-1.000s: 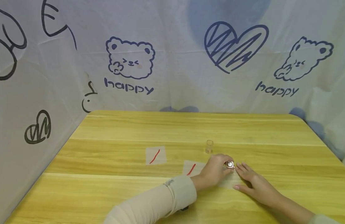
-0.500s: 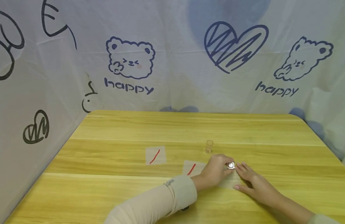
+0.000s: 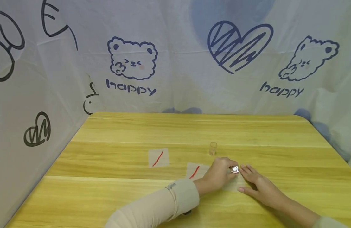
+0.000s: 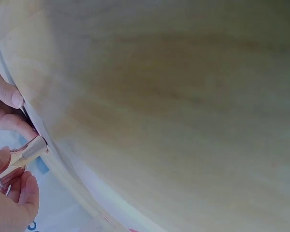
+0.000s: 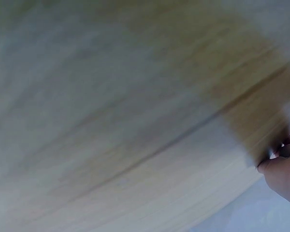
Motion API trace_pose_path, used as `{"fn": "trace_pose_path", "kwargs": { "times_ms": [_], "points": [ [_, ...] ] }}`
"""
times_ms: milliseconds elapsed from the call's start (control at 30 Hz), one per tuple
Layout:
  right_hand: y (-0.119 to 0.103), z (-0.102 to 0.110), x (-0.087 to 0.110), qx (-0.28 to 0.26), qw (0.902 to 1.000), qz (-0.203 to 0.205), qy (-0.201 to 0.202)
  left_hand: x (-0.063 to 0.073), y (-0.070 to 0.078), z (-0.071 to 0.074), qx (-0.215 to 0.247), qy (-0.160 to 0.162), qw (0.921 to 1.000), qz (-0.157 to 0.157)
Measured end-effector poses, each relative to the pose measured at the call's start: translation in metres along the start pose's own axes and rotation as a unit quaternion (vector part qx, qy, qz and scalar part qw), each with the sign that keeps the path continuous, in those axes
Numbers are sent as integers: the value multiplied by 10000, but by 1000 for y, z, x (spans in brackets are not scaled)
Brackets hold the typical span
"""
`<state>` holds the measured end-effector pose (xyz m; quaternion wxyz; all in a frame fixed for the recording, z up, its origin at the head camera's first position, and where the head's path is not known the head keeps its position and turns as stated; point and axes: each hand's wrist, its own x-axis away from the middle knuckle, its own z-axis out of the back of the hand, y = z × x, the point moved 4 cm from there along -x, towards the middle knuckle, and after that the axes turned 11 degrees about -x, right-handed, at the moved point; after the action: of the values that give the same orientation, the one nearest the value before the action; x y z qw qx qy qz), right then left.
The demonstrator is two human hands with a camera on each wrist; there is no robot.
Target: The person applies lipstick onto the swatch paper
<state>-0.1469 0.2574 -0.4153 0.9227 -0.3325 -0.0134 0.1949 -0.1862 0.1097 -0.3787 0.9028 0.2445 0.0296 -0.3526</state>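
Backdrop (image 3: pixel 187 69), top: "happy" lettered 2 times. Tabletop (image 3: pixel 175 129): far edge mid-frame. Left hand (image 3: pixel 218 173), lower centre: pinching metallic tube (image 3: pixel 234 169). Right hand (image 3: pixel 261 186), lower right: fingers extended.

Right of the right hand (image 3: pixel 262 189), the table (image 3: pixel 301 158) has lots of room. Just ahead of the left hand (image 3: pixel 216 174), a little see-through cup (image 3: pixel 213 149) stands in the way. Between the hands, a shiny tube (image 3: pixel 234 169) blocks the path. Left of the left hand, two flat papers (image 3: pixel 152 156) lie low enough to pass over.
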Motion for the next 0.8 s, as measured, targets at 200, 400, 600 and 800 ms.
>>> {"fn": "trace_pose_path", "kwargs": {
  "times_ms": [200,400,600,800],
  "points": [
    [0,0,-1,-3,10000,3,0,1,0,1,-45,11,9999,-131],
    [-2,1,-1,16,10000,19,11,4,-2,2,21,9,9997,-224],
    [-2,2,-1,29,10000,-2,-1,7,-2,3,82,73,9994,-331],
    [-1,1,0,0,10000,-46,-59,11,-2,3,22,77,9992,-392]
  ]
}}
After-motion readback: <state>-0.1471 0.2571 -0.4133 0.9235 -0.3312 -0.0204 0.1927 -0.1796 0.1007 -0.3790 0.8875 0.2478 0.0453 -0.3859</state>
